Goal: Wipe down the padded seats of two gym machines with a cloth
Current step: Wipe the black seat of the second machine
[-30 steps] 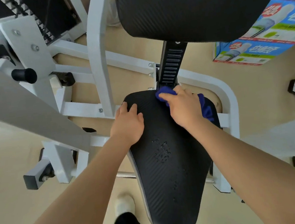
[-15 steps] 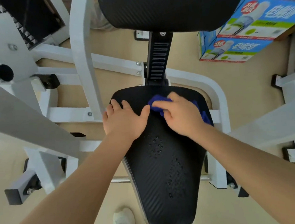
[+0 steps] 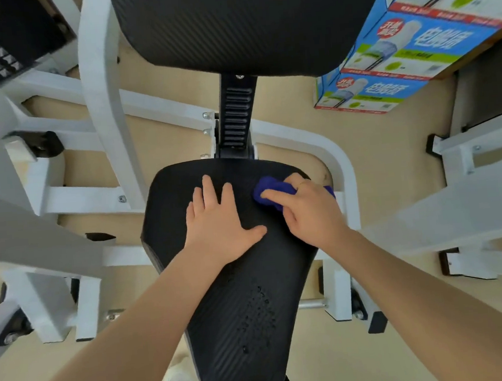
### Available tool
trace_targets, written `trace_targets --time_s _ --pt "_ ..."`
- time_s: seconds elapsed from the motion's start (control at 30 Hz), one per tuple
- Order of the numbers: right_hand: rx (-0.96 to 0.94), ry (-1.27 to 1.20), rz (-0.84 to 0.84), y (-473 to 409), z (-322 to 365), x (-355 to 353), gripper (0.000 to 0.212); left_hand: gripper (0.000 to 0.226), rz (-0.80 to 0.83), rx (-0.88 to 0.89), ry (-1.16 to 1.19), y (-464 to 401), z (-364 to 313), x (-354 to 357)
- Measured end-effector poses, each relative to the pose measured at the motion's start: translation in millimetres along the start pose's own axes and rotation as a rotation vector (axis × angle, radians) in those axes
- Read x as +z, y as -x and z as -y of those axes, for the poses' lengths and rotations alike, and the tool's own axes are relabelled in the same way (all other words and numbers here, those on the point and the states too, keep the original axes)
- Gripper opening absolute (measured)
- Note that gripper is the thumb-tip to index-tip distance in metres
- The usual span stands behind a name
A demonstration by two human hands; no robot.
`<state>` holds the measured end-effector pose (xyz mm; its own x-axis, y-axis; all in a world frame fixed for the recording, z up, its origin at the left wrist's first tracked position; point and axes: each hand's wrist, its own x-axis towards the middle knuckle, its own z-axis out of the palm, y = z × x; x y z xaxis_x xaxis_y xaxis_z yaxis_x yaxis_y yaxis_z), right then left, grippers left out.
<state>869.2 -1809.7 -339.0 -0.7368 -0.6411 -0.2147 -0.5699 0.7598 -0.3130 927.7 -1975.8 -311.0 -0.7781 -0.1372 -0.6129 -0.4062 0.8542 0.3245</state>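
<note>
Head view, looking down on a gym machine. Black padded seat (image 3: 236,281) at centre, carried on a white steel frame (image 3: 102,111), with the black back pad (image 3: 245,25) above. Right hand (image 3: 302,210) grasping a bunched blue cloth (image 3: 269,193), fingers curled over it and pressing it onto the seat's far right corner; part of the cloth hidden beneath the palm. Left hand (image 3: 219,223) released, flat with fingers spread, resting on the seat just left of the cloth near the far edge (apparently as a brace). Water droplets (image 3: 259,310) beaded on the seat's near half, not yet reached by the cloth.

Judged handling: cloth light, soft and limp, best taken as a wad in the palm so that a broad face meets the pad; likely damp after passing over the drops. Seat cushion firm but yielding, with a ribbed, probably slick wet covering, fixed to the frame and so needing no holding. First seat judged partly wiped; second machine's seat not identifiable here.

Containers: printed cardboard boxes (image 3: 413,57) on the floor at upper right, closed, contents not visible (a pictured product on the faces, lettering too blurred to read).
</note>
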Motion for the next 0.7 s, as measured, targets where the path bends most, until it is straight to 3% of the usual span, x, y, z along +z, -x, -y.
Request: trace_targets --time_s 0.07,0.23,0.43,0.53,0.63,0.7 --pt "-0.007 0.083 -0.019 -13.2 -12.4 0.5 0.042 0.111 0.016 0.004 -0.086 1.7 -0.2 5.7" --pt "0.293 0.047 -0.033 -41.0 -16.2 4.5 0.043 0.115 -0.02 0.006 -0.13 -0.8 -1.7 10.3" --pt "0.04 -0.169 0.02 40.6 13.0 -3.2 0.036 0.109 -0.086 0.001 -0.094 9.0 6.0 14.6" --pt "-0.014 -0.131 0.049 23.4 -0.1 -2.1 0.039 0.103 -0.141 -0.075 -0.027 18.7 18.3 15.0" --pt "0.248 -0.112 -0.056 -5.5 -6.0 1.9 0.041 0.102 -0.208 -0.149 -0.053 28.6 37.1 16.7" --pt "0.288 -0.122 -0.061 -3.3 7.9 0.2 0.039 0.101 -0.207 -0.213 -0.002 35.9 47.4 17.4"
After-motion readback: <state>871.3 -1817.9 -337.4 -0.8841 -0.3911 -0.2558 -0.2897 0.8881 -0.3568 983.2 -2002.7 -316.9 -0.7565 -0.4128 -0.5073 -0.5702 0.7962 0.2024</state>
